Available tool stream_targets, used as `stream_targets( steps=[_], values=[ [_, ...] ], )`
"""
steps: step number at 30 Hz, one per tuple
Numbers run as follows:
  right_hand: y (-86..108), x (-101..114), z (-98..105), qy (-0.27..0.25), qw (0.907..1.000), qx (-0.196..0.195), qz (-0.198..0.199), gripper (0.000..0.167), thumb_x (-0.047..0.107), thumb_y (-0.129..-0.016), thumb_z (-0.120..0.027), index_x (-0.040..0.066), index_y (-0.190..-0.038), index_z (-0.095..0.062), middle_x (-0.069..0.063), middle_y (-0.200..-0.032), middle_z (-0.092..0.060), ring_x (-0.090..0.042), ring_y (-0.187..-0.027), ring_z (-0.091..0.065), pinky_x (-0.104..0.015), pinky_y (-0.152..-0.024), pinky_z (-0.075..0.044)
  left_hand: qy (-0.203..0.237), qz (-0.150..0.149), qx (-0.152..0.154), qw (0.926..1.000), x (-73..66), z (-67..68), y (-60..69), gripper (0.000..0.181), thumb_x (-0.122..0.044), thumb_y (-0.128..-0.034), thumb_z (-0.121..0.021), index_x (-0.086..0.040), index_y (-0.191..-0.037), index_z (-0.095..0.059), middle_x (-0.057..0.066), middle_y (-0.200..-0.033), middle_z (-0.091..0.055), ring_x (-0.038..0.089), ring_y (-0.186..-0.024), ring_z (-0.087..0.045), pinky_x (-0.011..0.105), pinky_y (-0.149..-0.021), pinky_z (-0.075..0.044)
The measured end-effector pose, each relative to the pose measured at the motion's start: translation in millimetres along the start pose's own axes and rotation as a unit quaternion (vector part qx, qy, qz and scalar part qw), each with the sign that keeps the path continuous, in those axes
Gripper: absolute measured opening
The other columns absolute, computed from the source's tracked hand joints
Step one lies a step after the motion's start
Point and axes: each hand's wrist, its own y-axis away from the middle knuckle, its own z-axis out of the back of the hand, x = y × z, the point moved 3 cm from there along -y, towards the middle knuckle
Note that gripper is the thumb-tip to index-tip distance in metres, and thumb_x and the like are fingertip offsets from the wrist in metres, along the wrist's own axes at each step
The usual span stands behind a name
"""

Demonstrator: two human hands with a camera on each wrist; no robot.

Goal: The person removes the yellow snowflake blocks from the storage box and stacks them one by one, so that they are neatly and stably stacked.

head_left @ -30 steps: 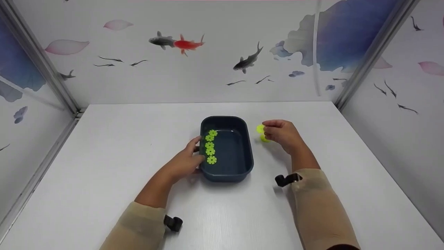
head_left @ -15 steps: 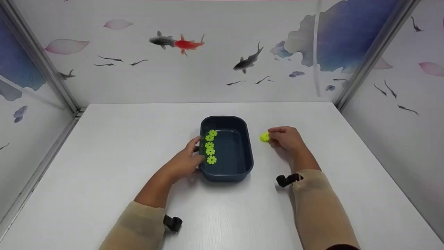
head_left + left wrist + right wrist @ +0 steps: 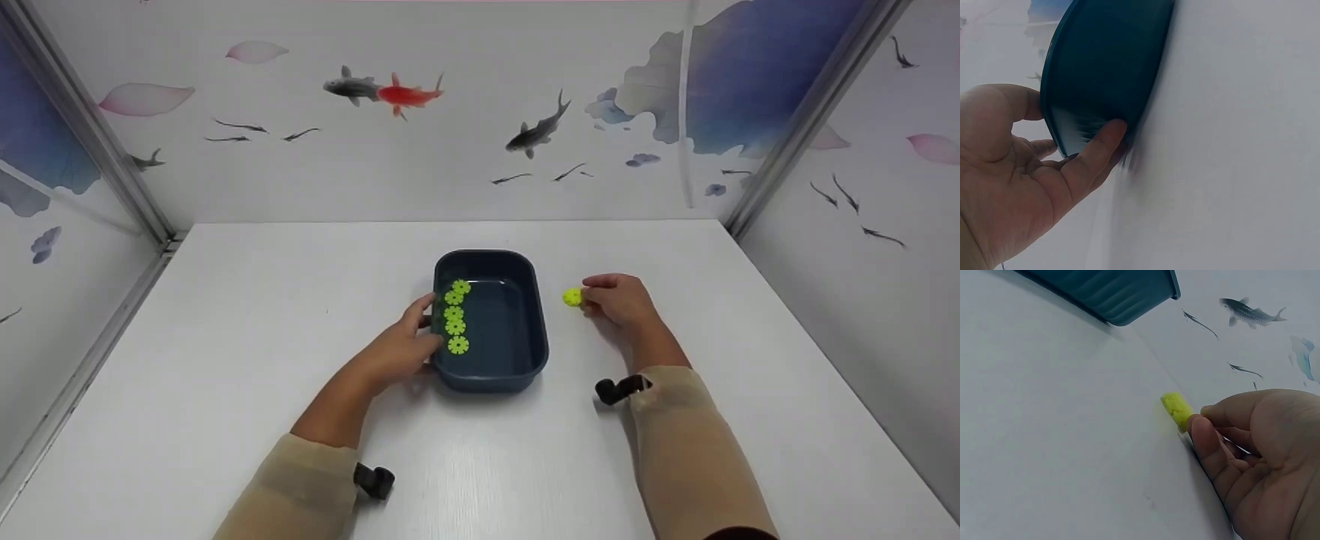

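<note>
White table (image 3: 225, 322); a dark blue tub (image 3: 491, 383) stands near its middle; a small yellow stack (image 3: 572, 297) lies right of that.

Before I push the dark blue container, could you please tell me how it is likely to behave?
The dark blue container is probably stiff: it looks undented where the left hand grips. Its low, broad form makes tipping seem unlikely. The flat, apparently loose green pieces inside may slide.

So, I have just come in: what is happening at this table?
A person's left hand holds the side of a dark tub. Inside it, five yellow-green flower-shaped pieces lie in an uneven line along its left side. Outside the tub, to its right, the right hand pinches a small yellow bundle, seemingly a stack of similar pieces.
</note>
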Motion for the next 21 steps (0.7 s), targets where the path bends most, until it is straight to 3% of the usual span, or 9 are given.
stream_targets(
  steps=[11, 15, 21],
  values=[
    [1.6, 8.4, -2.4, -0.066, 0.9976, -0.022, -0.004, 0.037, 0.026, -0.107, -0.065, 0.011, -0.140, -0.067, -0.007, -0.124, -0.065, -0.018, -0.096, -0.064, -0.023, -0.082, -0.061, 0.008, -0.007, 0.003, 0.9999, 1.4, 0.7, -2.2, 0.079, -0.022, -0.1049, -0.050, -0.032, -0.173, -0.013, 0.009, -0.177, -0.030, 0.032, -0.155, -0.046, 0.051, -0.116, -0.054],
    [10.6, 30.5, -12.8, -0.095, 0.9949, -0.003, 0.034, 0.036, 0.027, -0.106, -0.065, 0.010, -0.137, -0.069, -0.003, -0.120, -0.066, -0.016, -0.093, -0.062, -0.022, -0.079, -0.058, 0.018, -0.001, 0.001, 0.9998, 1.4, 0.3, -2.9, 0.080, -0.022, -0.1038, -0.051, -0.033, -0.173, -0.014, 0.009, -0.176, -0.030, 0.031, -0.153, -0.049, 0.049, -0.112, -0.057],
    [37.3, 70.4, -37.8, -0.139, 0.9839, 0.039, 0.105, 0.022, 0.025, -0.105, -0.067, 0.011, -0.121, -0.074, -0.004, -0.106, -0.068, -0.014, -0.082, -0.063, -0.023, -0.071, -0.058, 0.023, 0.002, 0.000, 0.9997, 1.2, -0.7, -2.6, 0.080, -0.022, -0.1031, -0.052, -0.034, -0.173, -0.015, 0.008, -0.176, -0.031, 0.031, -0.151, -0.051, 0.048, -0.110, -0.058]
  ],
)
